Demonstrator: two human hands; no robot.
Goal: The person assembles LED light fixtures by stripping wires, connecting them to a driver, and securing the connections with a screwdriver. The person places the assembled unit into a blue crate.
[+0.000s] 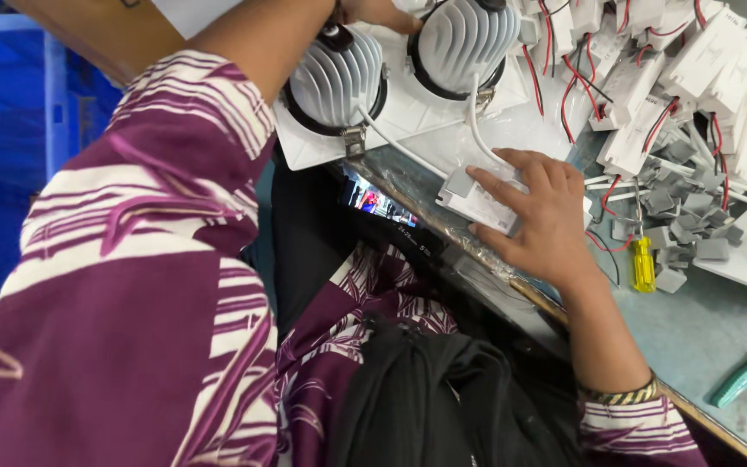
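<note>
white driver box (pixel 480 201) pinned under right hand (pixel 539 212), fingers spread; left hand (pixel 379 12) grip cut off, can't tell.

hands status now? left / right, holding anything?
Left hand: mostly out of view at the top edge, state cannot be told.
Right hand: fingers spread flat, pressing the small white rectangular plastic driver box on the table edge.

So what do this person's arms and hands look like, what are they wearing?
Both arms come out of short, loose sleeves of maroon-purple cloth with broken cream-white stripes; the forearms below are bare. The right wrist carries a thin gold and dark patterned bangle beside the sleeve cuff. The right hand has no glove and no visible ring. The left hand is mostly cut off at the frame's top.
</note>
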